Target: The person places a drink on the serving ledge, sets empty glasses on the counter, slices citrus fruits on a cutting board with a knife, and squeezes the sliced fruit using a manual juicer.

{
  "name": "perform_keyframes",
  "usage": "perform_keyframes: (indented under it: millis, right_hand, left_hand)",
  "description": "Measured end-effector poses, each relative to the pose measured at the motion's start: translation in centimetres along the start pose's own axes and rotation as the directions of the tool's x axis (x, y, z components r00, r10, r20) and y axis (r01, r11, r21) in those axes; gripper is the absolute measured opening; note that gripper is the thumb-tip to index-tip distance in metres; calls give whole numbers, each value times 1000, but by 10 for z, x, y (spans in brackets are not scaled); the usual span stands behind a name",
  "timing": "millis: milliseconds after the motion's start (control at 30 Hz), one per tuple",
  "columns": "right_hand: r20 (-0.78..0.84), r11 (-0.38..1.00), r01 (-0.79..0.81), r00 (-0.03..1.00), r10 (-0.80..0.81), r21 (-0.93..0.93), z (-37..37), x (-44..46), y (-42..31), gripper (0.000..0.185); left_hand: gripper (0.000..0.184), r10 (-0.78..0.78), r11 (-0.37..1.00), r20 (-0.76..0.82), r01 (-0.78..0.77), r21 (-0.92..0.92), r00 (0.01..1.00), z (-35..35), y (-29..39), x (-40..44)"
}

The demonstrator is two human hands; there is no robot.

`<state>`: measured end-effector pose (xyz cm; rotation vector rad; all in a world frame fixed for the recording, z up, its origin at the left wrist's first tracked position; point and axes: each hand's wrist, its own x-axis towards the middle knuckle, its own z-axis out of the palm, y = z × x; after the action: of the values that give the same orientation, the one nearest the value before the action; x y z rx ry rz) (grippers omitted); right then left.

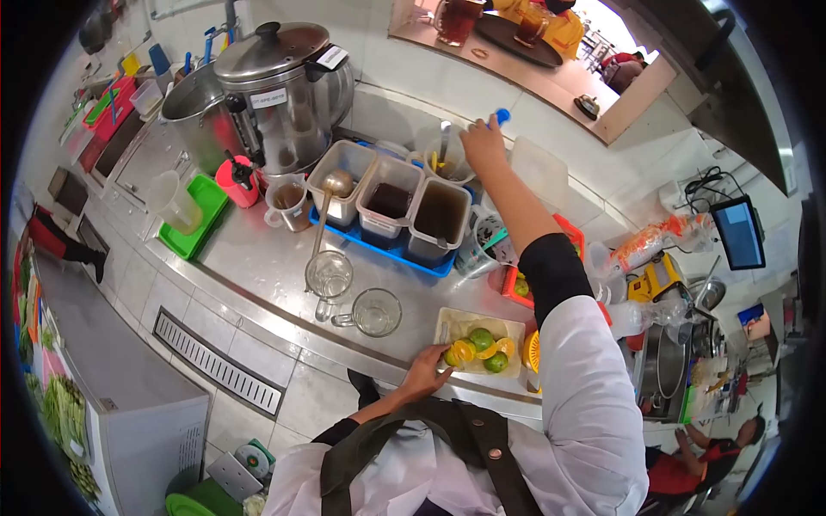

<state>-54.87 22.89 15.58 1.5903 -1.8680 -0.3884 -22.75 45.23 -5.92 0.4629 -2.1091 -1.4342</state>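
Note:
My left hand (425, 371) is at the left edge of a cream plastic tray (440, 329), its thumb and fingers gripping the rim. Green citrus fruits (481, 339) and cut orange-fleshed pieces (505, 347) lie in it. My right hand (484, 144) is stretched across the counter near the wall, closed on a small thing with a blue end (502, 115); the rest of it is hidden. Just left of that hand stands a clear container (446, 156) with a spoon and yellow pieces inside. Two glass mugs, one upper (329, 274) and one lower (377, 312), stand left of the tray.
Square tubs of dark liquid (439, 219) sit in a blue tray (391, 249), one tub with a ladle (337, 182). Behind are a steel urn (280, 103) and a pot (202, 112). A green tray (194, 225) holds a jug. Another person (701, 460) is at right.

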Motion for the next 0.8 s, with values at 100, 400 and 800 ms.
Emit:
perform_keyframes:
  millis: [100,400,800]
  right_hand:
    - [-47,987,-50,997,58,155,-36,-19,-5,19]
    - [376,30,-380,921,103,924,-109,-297,-29,26]
    - [566,-923,250,824,44,-293,-85,-498,-85,42]
  left_hand:
    - [51,-163,981,121,174,-85,979,-3,10,4]
    - [73,-95,975,42,101,-198,995,9,8,5]
    - [91,209,968,381,-135,-214,900,108,149,77]
